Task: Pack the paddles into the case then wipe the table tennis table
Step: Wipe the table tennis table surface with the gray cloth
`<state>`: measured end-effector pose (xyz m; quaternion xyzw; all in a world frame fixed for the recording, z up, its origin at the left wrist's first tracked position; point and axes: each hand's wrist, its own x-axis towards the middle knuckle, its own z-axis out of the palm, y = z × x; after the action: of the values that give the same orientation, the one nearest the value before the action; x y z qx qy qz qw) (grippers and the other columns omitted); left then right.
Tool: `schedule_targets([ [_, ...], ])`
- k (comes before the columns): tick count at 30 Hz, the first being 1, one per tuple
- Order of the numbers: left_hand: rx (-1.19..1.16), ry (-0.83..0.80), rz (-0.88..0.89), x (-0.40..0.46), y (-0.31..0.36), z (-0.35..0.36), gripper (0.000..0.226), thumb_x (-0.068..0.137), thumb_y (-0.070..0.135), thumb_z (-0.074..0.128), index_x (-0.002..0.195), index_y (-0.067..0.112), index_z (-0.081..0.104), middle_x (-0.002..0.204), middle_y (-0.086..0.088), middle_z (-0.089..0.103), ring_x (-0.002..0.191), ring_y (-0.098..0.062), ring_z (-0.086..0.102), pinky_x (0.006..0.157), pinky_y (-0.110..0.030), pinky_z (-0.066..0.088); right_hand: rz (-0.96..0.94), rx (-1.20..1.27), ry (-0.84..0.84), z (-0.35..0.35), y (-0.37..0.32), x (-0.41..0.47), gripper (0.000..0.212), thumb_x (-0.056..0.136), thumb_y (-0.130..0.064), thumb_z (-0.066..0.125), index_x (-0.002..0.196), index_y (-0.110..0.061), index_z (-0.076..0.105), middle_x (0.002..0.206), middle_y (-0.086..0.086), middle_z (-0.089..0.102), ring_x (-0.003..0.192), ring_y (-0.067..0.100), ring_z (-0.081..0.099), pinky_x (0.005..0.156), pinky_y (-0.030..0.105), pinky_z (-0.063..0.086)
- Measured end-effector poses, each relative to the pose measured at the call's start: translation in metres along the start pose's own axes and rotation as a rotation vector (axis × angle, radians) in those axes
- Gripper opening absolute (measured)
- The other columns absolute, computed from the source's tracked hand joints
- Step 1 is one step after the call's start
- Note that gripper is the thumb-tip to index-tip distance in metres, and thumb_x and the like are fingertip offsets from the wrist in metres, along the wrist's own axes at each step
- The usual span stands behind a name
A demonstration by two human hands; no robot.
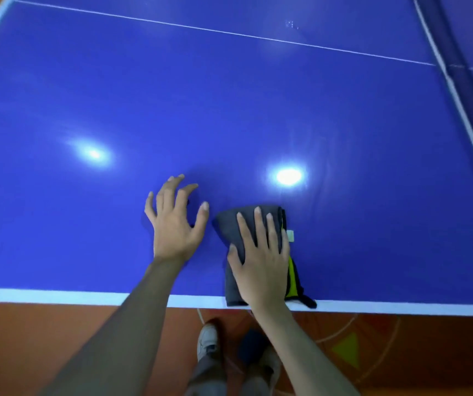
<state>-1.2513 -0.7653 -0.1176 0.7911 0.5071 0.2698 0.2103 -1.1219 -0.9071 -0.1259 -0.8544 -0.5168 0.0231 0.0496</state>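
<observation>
Straight fingers [259, 224] of the right hand [261, 261] are laid flat and slightly fanned on a folded grey cloth [231, 232], which is pressed against the blue table tennis table [86, 238] just inside its near white edge line [58, 294]. A yellow-green and black layer of the cloth is seen at the right side of the hand, with one dark corner hanging over the table edge and a small pale tag beside the little finger. Just left of the cloth, apart from it, the left hand [173, 224] is held with its fingers spread wide and bent at the tips; nothing is held in it, and whether the fingertips touch the surface cannot be told for certain. Below the table edge, an orange patterned floor [29, 332] and a pale shoe [207, 338] are seen between the forearms. Farther out on the tabletop, two bright light reflections are shown, one beyond each hand. Beyond them a thin white centre line [229, 34] is drawn across the blue surface, and at the far right a dark net [469, 81] with a white top band is stretched. Neither paddles nor case can be made out.
</observation>
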Motion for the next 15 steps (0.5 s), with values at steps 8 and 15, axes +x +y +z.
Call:
schedule_targets([
  [8, 0.151, 0.045, 0.124, -0.012, 0.038, 0.016, 0.029, 0.098, 0.007, 0.057, 0.126, 0.013, 0.061, 0.141, -0.007, 0.055, 0.144, -0.026, 0.041, 0.119, -0.056, 0.025, -0.097, -0.001, -0.027, -0.001, 0.035, -0.038, 0.063, 0.104, -0.051, 0.04, 0.163, -0.039, 0.022, 0.173, -0.004, 0.013, 0.16, 0.019, 0.01, 0.127, 0.048, 0.018],
  [15, 0.148, -0.061, 0.207, -0.039, 0.091, 0.05, 0.027, 0.096, 0.004, 0.061, 0.122, 0.011, 0.064, 0.138, -0.009, 0.058, 0.139, -0.028, 0.044, 0.112, -0.055, 0.036, -0.015, -0.03, -0.027, -0.012, 0.12, -0.033, 0.065, 0.104, -0.052, 0.04, 0.164, -0.038, 0.02, 0.173, -0.002, 0.014, 0.16, 0.022, 0.012, 0.126, 0.052, 0.02],
])
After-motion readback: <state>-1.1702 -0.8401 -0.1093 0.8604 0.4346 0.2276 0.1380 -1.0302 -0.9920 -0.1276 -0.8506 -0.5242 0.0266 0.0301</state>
